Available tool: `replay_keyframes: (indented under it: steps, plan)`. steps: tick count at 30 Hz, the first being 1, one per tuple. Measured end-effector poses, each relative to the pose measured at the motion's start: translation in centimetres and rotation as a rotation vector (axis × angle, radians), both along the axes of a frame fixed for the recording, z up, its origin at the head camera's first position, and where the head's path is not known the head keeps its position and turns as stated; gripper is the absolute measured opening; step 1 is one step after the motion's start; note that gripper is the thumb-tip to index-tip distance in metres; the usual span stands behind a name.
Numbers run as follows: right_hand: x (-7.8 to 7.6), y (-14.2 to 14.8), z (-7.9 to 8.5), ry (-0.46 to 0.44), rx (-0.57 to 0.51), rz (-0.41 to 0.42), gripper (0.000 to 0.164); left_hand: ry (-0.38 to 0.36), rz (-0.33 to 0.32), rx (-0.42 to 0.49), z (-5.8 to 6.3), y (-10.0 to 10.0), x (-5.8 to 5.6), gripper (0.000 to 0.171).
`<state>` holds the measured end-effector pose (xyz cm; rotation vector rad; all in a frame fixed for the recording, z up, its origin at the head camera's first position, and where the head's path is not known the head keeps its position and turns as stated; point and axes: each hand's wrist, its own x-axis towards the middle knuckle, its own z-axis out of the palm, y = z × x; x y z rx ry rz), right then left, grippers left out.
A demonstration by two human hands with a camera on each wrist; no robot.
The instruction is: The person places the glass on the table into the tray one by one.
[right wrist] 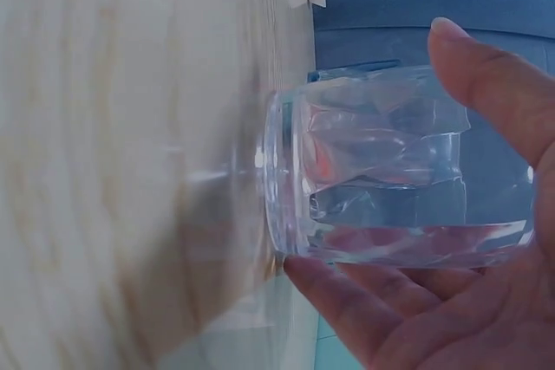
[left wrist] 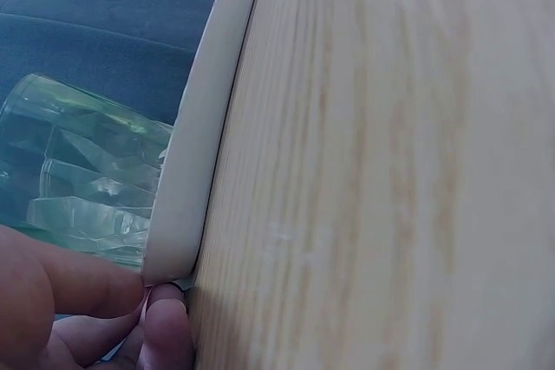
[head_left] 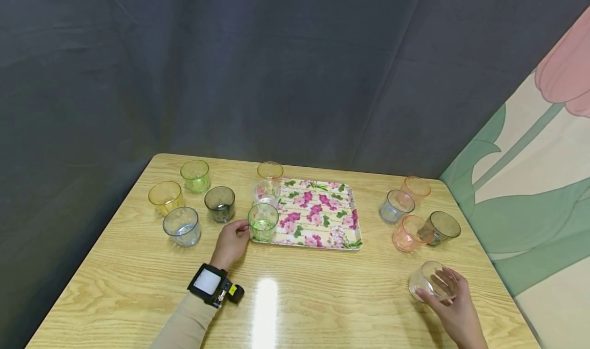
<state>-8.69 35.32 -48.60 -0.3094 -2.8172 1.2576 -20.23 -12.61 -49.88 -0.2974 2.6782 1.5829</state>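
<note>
My left hand (head_left: 230,244) is at the front left corner of a floral tray (head_left: 318,218). In the left wrist view, its thumb and finger pinch the corner of the white tray rim (left wrist: 186,188). Just beside these fingers, a light green glass (head_left: 264,222) stands on the tray, with a clear glass (head_left: 267,191) behind it. At the right front of the table, my right hand (head_left: 456,310) grips another clear glass (right wrist: 381,162). Its thumb lies on one side and its fingers on the other; the glass base is close to the tabletop.
An amber glass (head_left: 270,170) is at the tray's back left corner. To the left stand green (head_left: 195,176), yellow (head_left: 166,198), grey (head_left: 220,204) and bluish (head_left: 182,227) glasses. On the right are a bluish glass (head_left: 396,206), pink glasses (head_left: 407,235) and a brown glass (head_left: 443,227). A dark curtain (head_left: 295,72) hangs behind.
</note>
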Motion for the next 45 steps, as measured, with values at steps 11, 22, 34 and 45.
replay_keyframes:
  steps: [11, 22, 34, 45]
  plan:
    - [-0.4, -0.3, 2.3, 0.071, 0.065, 0.048, 0.085, 0.022, -0.006, 0.003, -0.2, 0.0, 0.1, 0.032]
    - [-3.1, -2.9, 7.2, 0.203, 0.138, 0.267, 0.081, 0.018, -0.003, 0.003, -0.2, 0.0, 0.0, 0.031]
    - [-6.9, -6.7, 9.2, 0.182, 0.120, 0.359, 0.080, 0.002, 0.001, -0.004, -0.2, 0.2, 0.0, 0.031]
    - [-10.1, -9.5, 9.5, 0.140, 0.028, 0.423, 0.082, 0.006, 0.010, -0.012, -0.2, 0.3, -0.1, 0.031]
